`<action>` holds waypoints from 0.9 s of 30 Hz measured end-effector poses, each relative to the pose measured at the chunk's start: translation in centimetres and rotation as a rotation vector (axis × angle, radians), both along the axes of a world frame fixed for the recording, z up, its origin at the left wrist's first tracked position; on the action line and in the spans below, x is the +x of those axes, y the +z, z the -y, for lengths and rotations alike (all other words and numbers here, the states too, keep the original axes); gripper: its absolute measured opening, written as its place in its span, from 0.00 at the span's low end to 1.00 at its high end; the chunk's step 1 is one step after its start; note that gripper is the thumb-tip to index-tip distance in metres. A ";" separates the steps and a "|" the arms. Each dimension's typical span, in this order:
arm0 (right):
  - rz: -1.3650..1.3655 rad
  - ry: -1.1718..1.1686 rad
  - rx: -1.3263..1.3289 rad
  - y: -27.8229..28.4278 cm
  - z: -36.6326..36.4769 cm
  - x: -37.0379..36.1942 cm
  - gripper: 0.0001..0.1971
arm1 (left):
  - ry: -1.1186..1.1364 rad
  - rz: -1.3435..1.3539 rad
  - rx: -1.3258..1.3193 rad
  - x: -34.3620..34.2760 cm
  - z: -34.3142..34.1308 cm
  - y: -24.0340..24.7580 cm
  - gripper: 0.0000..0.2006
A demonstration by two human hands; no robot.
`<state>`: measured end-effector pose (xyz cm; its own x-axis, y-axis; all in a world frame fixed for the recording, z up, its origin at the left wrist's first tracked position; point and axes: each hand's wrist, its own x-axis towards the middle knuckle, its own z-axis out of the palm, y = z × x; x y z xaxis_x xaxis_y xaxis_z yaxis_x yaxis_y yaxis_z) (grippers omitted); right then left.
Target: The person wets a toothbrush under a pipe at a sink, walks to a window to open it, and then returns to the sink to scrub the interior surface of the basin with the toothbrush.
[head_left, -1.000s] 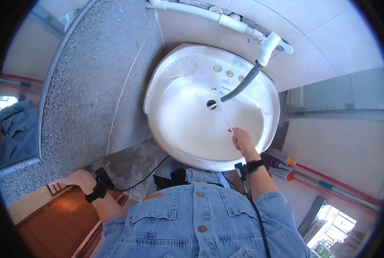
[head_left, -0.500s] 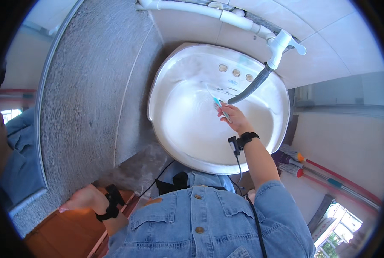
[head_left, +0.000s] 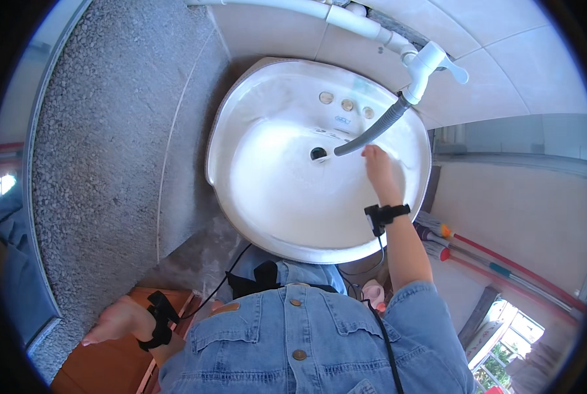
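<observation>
My right hand (head_left: 380, 172) is over the right side of a white washbasin (head_left: 267, 203), close below the lower end of a grey corrugated hose (head_left: 375, 131). Its fingers are curled and turned away, so whatever lies in them is hidden. To the left of that hand is the basin's dark drain hole (head_left: 318, 153). My left hand (head_left: 117, 320) is low on the left, fingers stretched out, beside the rough grey wall and above an orange-brown surface (head_left: 99, 368); I see nothing in it.
A white tap (head_left: 426, 69) with the hose on its spout joins a white pipe (head_left: 352, 23) along the tiled wall. Mops (head_left: 438, 236) with long handles lean on the right. A mirror (head_left: 27, 256) stands at the left. Black cables run from my wrist straps.
My right hand has turned and shifted right and slightly up, towards the hose. The slim blue-and-white brush-like stick it held is out of sight. The basin sits slightly further left in view.
</observation>
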<state>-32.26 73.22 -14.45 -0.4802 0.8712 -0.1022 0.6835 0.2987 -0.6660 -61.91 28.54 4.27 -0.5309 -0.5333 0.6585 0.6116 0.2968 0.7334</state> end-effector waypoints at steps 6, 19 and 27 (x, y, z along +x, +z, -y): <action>0.306 0.006 0.023 1.6 -1.0 -3.1 0.12 | 0.028 -0.018 0.011 -0.2 0.2 -0.5 0.39; 0.308 0.285 0.278 -1.3 -1.2 -0.1 0.16 | 0.012 -0.031 0.030 -0.6 0.2 -0.5 0.37; 0.151 0.131 0.162 -2.4 0.9 2.0 0.18 | -0.009 -0.068 0.011 0.1 -1.6 0.3 0.37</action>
